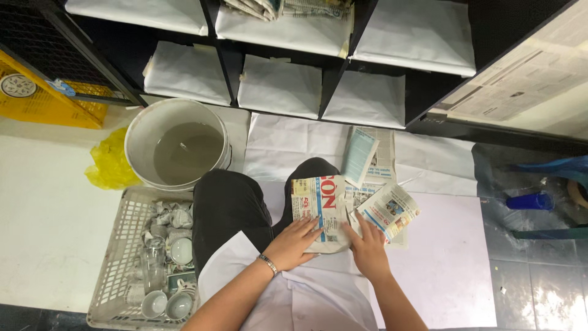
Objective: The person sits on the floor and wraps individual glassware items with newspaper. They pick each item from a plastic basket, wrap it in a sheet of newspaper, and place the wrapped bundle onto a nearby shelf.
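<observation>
- While the person sits on the floor with a dark-trousered knee raised, the left hand (296, 242) lies flat, fingers spread wide, on a bundle wrapped in printed newspaper (320, 211) that rests against the knee and lap.
- The right hand (368, 248) presses the right side of the same bundle, its fingers (361, 227) pinching a folded flap of the paper; what is inside the wrapping is hidden.
- A silver metal bracelet (267, 263) sits on the left wrist.
- More loose sheets of newspaper (367, 156) lie just beyond the bundle, on white paper sheets (453, 245) spread over the floor.
- Left of the knee stands a white plastic lattice basket (116, 245) holding small white ceramic cups (166, 303), clear glassware and crumpled paper.
- Beyond the basket, a round white plastic bucket (138, 132) holds murky grey water, with a yellow plastic bag (107, 162) touching its left side.
- At the far edge, a black shelf rack (334, 79) has compartments lined with white paper.
- A yellow plastic crate (52, 101) sits at far left.
- Near the right edge lies a blue plastic cylinder (530, 200).
</observation>
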